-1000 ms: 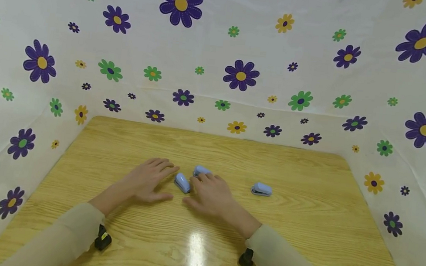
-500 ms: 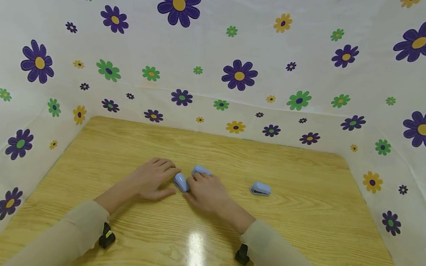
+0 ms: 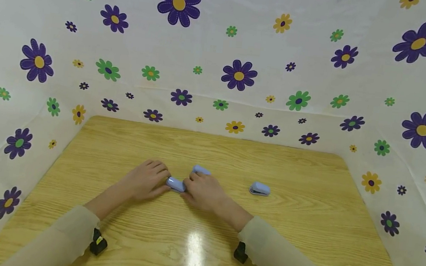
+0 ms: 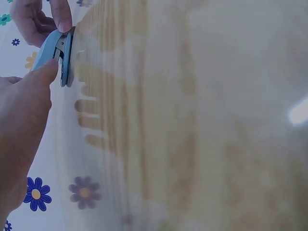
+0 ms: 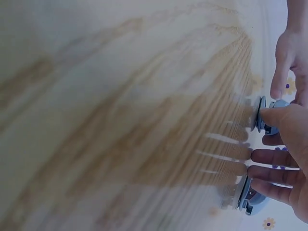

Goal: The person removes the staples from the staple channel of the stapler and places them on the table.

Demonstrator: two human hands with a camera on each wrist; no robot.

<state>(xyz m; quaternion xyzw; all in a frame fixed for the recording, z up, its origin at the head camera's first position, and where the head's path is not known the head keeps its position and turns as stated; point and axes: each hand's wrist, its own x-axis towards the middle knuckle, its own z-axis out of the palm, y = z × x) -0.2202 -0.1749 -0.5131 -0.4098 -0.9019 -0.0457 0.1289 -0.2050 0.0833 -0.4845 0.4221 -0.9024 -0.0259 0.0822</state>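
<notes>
A small light blue stapler [image 3: 176, 184] lies crosswise on the wooden table between the two hands. The left hand [image 3: 147, 180] pinches its left end, and the left wrist view shows the thumb against the stapler [image 4: 46, 49]. At its other end the right hand [image 3: 206, 192] grips with thumb and forefinger; its remaining fingers reach out beside a second blue stapler [image 3: 202, 169], whose near side they partly cover. In the right wrist view those fingers are close to the second stapler [image 5: 252, 198]; whether they touch it I cannot tell.
Off to the right lies a third blue stapler [image 3: 259, 188]. The wooden table [image 3: 284, 237] is bordered at the back and sides by a white cloth [image 3: 206, 49] printed with flowers. Black camera straps [image 3: 98, 243] sit at both wrists.
The first stapler has turned from slanting to nearly crosswise and shifted slightly left. Both hands, earlier spread around it, have taken hold of its ends. The other two staplers stay put.
</notes>
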